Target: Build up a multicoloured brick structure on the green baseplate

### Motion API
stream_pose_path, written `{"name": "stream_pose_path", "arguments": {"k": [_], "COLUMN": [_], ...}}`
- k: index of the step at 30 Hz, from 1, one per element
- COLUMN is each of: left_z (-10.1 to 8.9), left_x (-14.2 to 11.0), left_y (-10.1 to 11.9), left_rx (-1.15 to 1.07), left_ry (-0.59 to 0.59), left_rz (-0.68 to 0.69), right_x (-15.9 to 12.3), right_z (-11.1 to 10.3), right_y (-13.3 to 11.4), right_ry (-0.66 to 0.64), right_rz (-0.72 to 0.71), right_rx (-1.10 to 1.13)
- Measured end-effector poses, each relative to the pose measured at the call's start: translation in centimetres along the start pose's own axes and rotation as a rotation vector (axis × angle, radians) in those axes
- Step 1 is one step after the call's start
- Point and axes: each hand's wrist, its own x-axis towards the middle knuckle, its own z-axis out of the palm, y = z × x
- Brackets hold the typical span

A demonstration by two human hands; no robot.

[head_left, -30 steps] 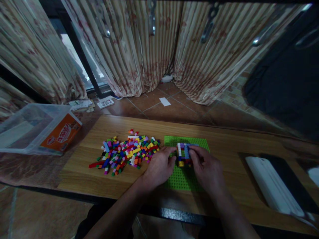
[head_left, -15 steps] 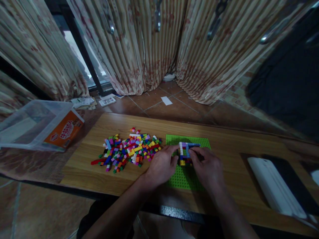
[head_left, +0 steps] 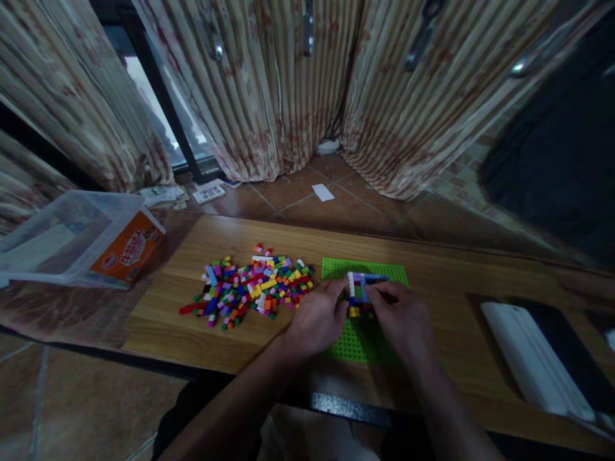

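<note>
A small brick structure [head_left: 354, 293] with white, purple, blue and yellow bricks stands on a green studded baseplate [head_left: 353, 349]. My left hand [head_left: 317, 320] is closed against the structure's left side, thumb and forefinger at its edge. From the right, my right hand [head_left: 402, 318] pinches a light blue brick [head_left: 366, 288] at the top of the structure. The fingers partly hide that brick and the structure's right side. Left of the baseplate spreads a loose pile of coloured bricks [head_left: 254, 288].
Everything lies on a low wooden table [head_left: 225, 349]. A clear plastic bin [head_left: 72, 237] with an orange label is at the far left. On the right side are a white device [head_left: 533, 358] and a dark flat object [head_left: 562, 346]. Patterned curtains [head_left: 307, 96] hang behind.
The view has shifted slightly. Both hands keep to the structure, and my right fingertips remain at the light blue brick with barely any movement.
</note>
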Motion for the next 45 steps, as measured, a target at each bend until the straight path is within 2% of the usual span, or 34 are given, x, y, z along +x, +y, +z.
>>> {"name": "stream_pose_path", "arguments": {"k": [13,19,22,25,28,30,33,35,37,41,45], "left_z": [-0.3,-3.4,-5.7,-8.0,-9.5,-10.0,-10.4,-10.6,-10.8,-10.9,-10.1], "left_x": [0.0,0.7,1.2,1.3,1.2,1.0,0.9,0.8,0.5,0.0,-0.1], "left_y": [0.1,-0.9,-2.1,-3.3,-4.4,-4.9,-5.4,-5.5,-5.5,-5.0,-4.2], "left_rx": [0.013,-0.025,-0.017,-0.025,-0.105,-0.168,-0.227,-0.216,-0.136,0.091,0.201], "left_ry": [0.024,0.198,0.344,0.480,0.600,0.650,0.687,0.675,0.610,0.383,0.183], "left_rz": [0.022,-0.009,-0.068,-0.141,-0.193,-0.210,-0.240,-0.250,-0.249,-0.240,-0.171], "right_x": [-0.3,0.3,0.3,-0.2,-1.3,-2.1,-3.4,-4.0,-4.3,-3.9,-3.3], "right_z": [-0.1,-1.4,-1.6,-1.4,-0.7,-0.1,1.4,2.5,3.5,5.3,6.9], "right_y": [0.4,0.8,0.6,0.1,-1.2,-2.3,-3.7,-4.3,-4.6,-4.8,-4.6], "right_ry": [0.041,0.184,0.240,0.264,0.242,0.196,0.051,-0.053,-0.121,-0.176,-0.194], "right_rz": [-0.081,0.092,0.090,0.005,-0.167,-0.302,-0.481,-0.553,-0.573,-0.546,-0.531], "right_rx": [-0.041,0.045,0.068,0.087,0.104,0.124,0.138,0.148,0.153,0.084,-0.009]}}
